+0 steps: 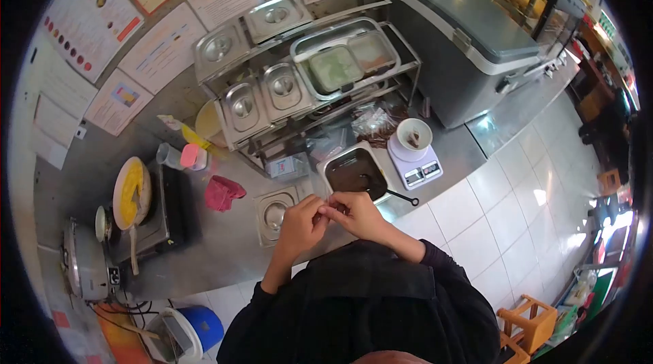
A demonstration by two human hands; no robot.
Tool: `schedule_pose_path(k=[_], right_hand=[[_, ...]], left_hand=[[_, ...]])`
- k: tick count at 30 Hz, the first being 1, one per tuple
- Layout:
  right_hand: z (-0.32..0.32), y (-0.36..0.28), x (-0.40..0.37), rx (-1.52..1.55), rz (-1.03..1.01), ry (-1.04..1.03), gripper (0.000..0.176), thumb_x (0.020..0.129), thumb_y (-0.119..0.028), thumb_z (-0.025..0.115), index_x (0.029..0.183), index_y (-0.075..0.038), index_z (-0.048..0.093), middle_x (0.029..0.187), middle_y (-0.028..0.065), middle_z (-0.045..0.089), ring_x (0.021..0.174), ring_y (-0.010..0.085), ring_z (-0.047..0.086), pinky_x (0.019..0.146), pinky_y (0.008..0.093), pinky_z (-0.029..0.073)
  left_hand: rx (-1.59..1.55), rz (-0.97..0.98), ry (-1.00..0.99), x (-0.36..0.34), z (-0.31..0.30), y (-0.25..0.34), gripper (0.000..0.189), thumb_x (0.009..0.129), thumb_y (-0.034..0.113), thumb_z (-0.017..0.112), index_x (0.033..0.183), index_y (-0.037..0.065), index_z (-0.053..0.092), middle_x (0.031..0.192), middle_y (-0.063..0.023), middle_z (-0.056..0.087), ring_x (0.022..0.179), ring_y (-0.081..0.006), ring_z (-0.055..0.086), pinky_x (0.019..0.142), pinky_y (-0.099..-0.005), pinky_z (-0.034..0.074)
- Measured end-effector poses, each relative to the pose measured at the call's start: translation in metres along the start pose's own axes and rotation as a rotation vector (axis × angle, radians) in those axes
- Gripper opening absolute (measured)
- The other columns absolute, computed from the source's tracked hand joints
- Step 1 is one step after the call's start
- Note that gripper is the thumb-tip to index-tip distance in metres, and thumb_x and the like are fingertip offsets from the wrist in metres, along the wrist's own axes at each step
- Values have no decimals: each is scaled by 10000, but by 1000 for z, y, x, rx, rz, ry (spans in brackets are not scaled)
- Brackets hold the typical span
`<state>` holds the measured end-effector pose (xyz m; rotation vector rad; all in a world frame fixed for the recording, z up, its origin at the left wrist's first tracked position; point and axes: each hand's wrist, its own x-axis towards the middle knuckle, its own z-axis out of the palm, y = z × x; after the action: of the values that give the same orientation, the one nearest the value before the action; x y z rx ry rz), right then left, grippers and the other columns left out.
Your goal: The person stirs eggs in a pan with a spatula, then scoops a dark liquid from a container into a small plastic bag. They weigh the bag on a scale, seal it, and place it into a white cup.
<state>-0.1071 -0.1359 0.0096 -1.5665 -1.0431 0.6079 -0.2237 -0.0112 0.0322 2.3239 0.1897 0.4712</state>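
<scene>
My left hand (301,225) and my right hand (359,216) meet at the fingertips in front of my body, both closed in a pinch. Whatever lies between the fingers, if anything, is too small to make out. Just beyond them is a steel tub (328,190) of dark brown sauce, with a black-handled ladle (403,197) resting in it. A steel lid (266,224) lies on the counter by my left hand. To the right, a white bowl (426,134) with some brown pieces in it sits on a white kitchen scale (423,171).
Behind the tub, a steel rack (255,134) carries lidded pans and clear-covered containers. Plastic bags (373,122) lie beneath it. At left are a pink cloth (224,193) and a frying pan (124,216) with yellow food on a stove. A grey cooler (462,58) stands back right.
</scene>
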Motion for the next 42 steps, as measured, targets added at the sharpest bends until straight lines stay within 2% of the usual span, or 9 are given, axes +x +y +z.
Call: schedule_pose_path(k=[6, 8, 12, 17, 23, 29, 38, 41, 42], right_hand=[[8, -3, 18, 230, 66, -416, 192, 895, -177, 554, 864, -12, 646, 653, 165, 601, 572, 299, 596, 556, 358, 460], [19, 8, 22, 34, -139, -356, 194, 869, -180, 555, 825, -8, 634, 680, 171, 610, 579, 324, 592, 563, 382, 469], [44, 9, 25, -240, -373, -154, 191, 807, -183, 569, 733, -11, 606, 698, 178, 617, 609, 368, 589, 586, 438, 483], [51, 9, 25, -417, -252, -107, 188, 781, -211, 579, 692, -51, 622, 667, 161, 626, 643, 348, 625, 602, 440, 497], [52, 13, 25, -525, -197, -126, 251, 789, -281, 559, 691, -66, 645, 689, 165, 642, 663, 339, 640, 606, 443, 505], [55, 30, 25, -644, -147, -93, 271, 787, -301, 559, 707, -61, 656, 680, 168, 638, 647, 351, 637, 600, 445, 513], [52, 25, 12, -547, 12, 65, 262, 728, -290, 577, 645, -56, 660, 641, 179, 628, 622, 360, 637, 598, 449, 521], [48, 23, 0, -411, 72, 51, 258, 704, -291, 596, 632, -50, 652, 634, 180, 620, 642, 362, 633, 616, 437, 518], [46, 22, -3, -350, 77, 35, 261, 697, -293, 603, 626, -47, 648, 629, 180, 616, 648, 363, 632, 623, 432, 517]], left_hand=[[-284, -211, 43, -42, -14, -17, 69, 823, 67, 594, 794, 6, 584, 674, -102, 545, 536, -186, 526, 491, -277, 387], [-389, -327, 70, -51, -13, -22, 81, 818, 59, 588, 768, -1, 565, 670, -118, 539, 534, -204, 523, 492, -291, 387], [12, -170, 186, -54, -3, -37, 113, 801, 43, 563, 721, -18, 511, 643, -135, 506, 504, -227, 499, 477, -314, 374], [185, -168, 452, -58, -10, -58, 134, 759, 11, 561, 689, -11, 449, 590, -103, 450, 502, -177, 492, 464, -307, 365], [-88, -279, 486, -35, -1, -41, 216, 706, 22, 648, 746, 31, 436, 615, -76, 437, 501, -176, 470, 450, -285, 385], [74, -272, 286, -40, 13, -71, 266, 736, 18, 658, 967, 13, 524, 867, -104, 616, 764, -215, 643, 537, -278, 490], [140, -354, 293, -29, 4, -43, 356, 727, 21, 673, 1066, 5, 562, 1088, -122, 625, 1025, -262, 621, 782, -347, 515], [359, 255, 184, -25, 0, -36, 500, 653, 84, 761, 1111, 9, 577, 1152, -124, 609, 1118, -293, 573, 901, -385, 467], [295, 240, 98, -29, 0, -34, 551, 623, 104, 784, 1124, 8, 577, 1161, -126, 608, 1135, -299, 561, 925, -392, 450]])
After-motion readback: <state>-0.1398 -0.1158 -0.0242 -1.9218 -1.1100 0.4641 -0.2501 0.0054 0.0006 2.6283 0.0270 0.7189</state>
